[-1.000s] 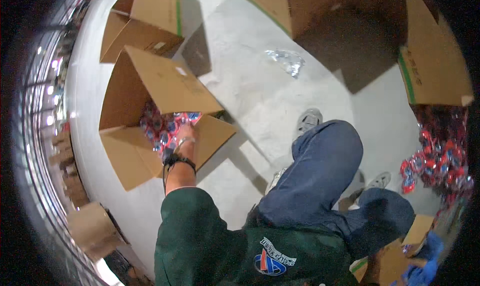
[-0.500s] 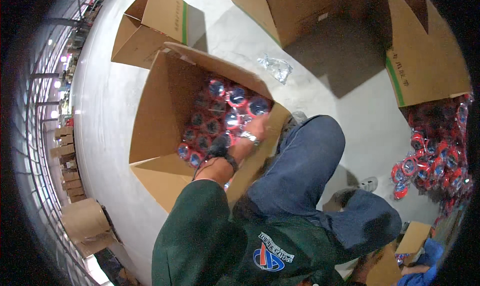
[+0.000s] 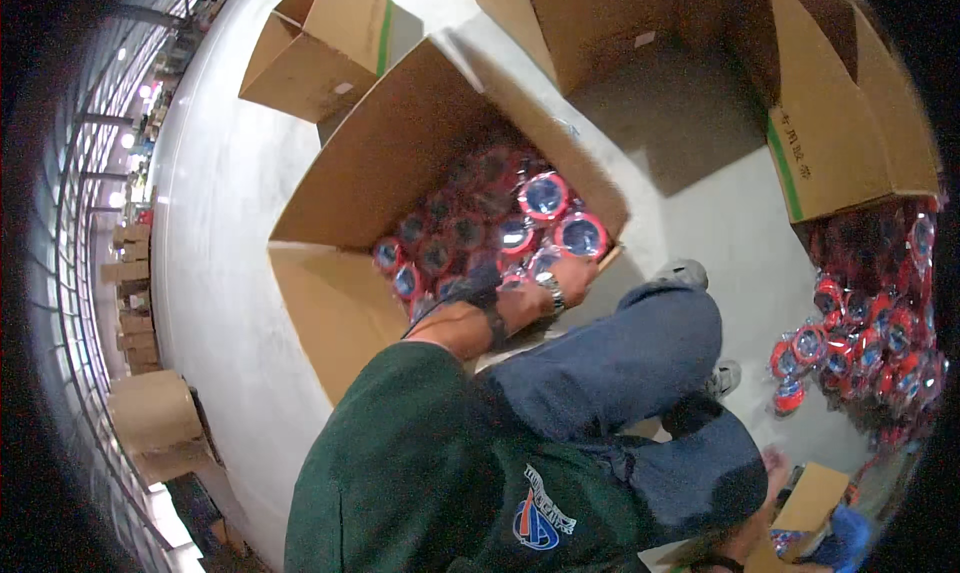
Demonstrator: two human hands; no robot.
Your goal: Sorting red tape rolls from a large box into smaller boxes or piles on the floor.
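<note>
My left hand, with a metal watch and a black wristband, reaches into a large open cardboard box. Its fingers curl at the near right rim, beside the wrapped rolls; the fingertips are hidden. Inside lie rows of red-rimmed rolls that look like tape, with dark blue centres and clear wrap. My right hand is low at the right by my knee, partly hidden, near a small cardboard box; its fingers do not show clearly.
More wrapped rolls spill from a tall carton at the right. Another big carton stands at the back, a smaller one at the far left. A blue sleeve shows at lower right. Cartons stand at the left.
The large box has shifted to the right and turned, along with my left hand. My knees have moved, and a shoe now shows beside the box. My right hand shows more clearly.
</note>
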